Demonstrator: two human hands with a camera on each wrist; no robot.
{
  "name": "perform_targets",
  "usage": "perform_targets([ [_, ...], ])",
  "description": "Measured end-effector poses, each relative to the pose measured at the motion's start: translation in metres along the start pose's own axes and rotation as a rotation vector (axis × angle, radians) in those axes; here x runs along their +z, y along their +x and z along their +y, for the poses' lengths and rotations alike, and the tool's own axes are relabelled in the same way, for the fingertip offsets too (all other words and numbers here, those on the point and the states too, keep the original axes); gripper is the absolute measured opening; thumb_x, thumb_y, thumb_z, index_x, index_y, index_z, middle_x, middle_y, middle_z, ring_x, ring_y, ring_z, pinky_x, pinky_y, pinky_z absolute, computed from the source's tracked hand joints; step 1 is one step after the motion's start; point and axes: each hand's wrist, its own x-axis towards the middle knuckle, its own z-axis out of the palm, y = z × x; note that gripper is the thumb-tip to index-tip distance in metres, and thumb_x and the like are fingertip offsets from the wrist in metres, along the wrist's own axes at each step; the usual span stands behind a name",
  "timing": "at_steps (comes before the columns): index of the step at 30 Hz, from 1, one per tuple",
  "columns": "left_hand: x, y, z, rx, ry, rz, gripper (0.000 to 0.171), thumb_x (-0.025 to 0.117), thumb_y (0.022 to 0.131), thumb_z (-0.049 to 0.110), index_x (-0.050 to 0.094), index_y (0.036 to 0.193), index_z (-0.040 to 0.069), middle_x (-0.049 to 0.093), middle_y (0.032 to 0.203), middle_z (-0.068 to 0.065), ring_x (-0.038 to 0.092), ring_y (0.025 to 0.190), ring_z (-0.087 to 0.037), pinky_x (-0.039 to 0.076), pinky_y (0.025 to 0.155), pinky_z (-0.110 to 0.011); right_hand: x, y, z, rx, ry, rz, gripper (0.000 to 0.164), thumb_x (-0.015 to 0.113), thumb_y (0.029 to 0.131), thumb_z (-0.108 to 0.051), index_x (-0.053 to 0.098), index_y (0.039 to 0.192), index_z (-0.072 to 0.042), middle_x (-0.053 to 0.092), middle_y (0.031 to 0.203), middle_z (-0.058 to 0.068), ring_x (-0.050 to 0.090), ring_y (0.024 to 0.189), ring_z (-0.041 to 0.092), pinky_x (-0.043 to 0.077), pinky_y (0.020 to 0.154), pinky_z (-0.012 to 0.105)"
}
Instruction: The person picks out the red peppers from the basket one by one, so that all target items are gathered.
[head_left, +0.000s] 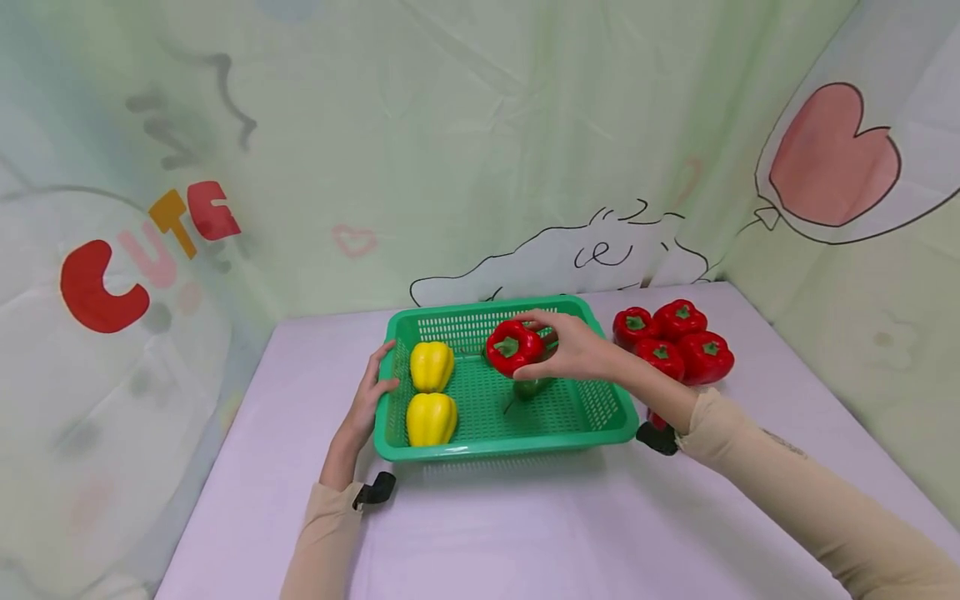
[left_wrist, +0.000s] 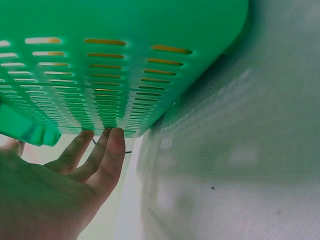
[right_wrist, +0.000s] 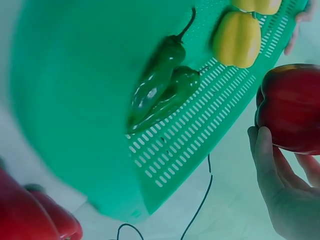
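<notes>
My right hand (head_left: 573,348) holds a red bell pepper (head_left: 510,348) above the green basket (head_left: 480,452), its stem end facing me. In the right wrist view the same fingers curl about the red bell pepper (right_wrist: 295,110). Below it, two dark green peppers (right_wrist: 157,75) with thin stems lie in the basket. Two yellow bell peppers (head_left: 431,367) sit one behind the other along the basket's left side. At that side my left hand (head_left: 366,400) grips the rim, thumb over it. In the left wrist view its fingers (left_wrist: 112,155) lie against the slotted outer wall.
Several red bell peppers (head_left: 705,357) stand grouped on the pale tablecloth (head_left: 480,525) to the right of the basket, one partly hidden by my right forearm. A printed curtain (head_left: 450,167) hangs behind and along both sides of the table.
</notes>
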Motion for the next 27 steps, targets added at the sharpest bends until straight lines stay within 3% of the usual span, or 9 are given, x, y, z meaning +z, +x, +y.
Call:
perform_targets([
  [10, -0.001, 0.0, 0.003, 0.003, 0.012, -0.001, 0.067, 0.043, 0.096, 0.012, 0.017, 0.157, 0.02, 0.014, 0.162, -0.014, 0.029, 0.141, -0.038, 0.032, 0.107, -0.055, -0.012, -0.019, 0.01, 0.021, 0.035, 0.044, 0.078, 0.086, 0.075, -0.023, 0.047, 0.14, -0.009, 0.056, 0.13, 0.017, 0.059, 0.109, 0.035, 0.057, 0.076, 0.038],
  [17, -0.002, 0.0, 0.003, -0.001, 0.014, 0.002, 0.067, 0.042, 0.096, 0.011, 0.017, 0.157, 0.019, 0.015, 0.162, -0.014, 0.03, 0.14, -0.038, 0.033, 0.106, -0.054, -0.014, -0.028, 0.016, 0.028, 0.013, 0.062, 0.088, 0.084, 0.076, -0.029, 0.038, 0.15, -0.016, 0.055, 0.131, 0.016, 0.055, 0.115, 0.035, 0.057, 0.079, 0.04],
  [27, -0.001, 0.0, 0.001, -0.009, 0.011, -0.004, 0.067, 0.042, 0.096, 0.012, 0.016, 0.157, 0.02, 0.015, 0.161, -0.014, 0.031, 0.139, -0.038, 0.034, 0.105, -0.054, -0.016, -0.045, 0.024, 0.03, 0.058, 0.086, 0.079, 0.082, 0.079, -0.023, 0.042, 0.147, -0.011, 0.055, 0.131, 0.019, 0.058, 0.111, 0.037, 0.057, 0.077, 0.037],
])
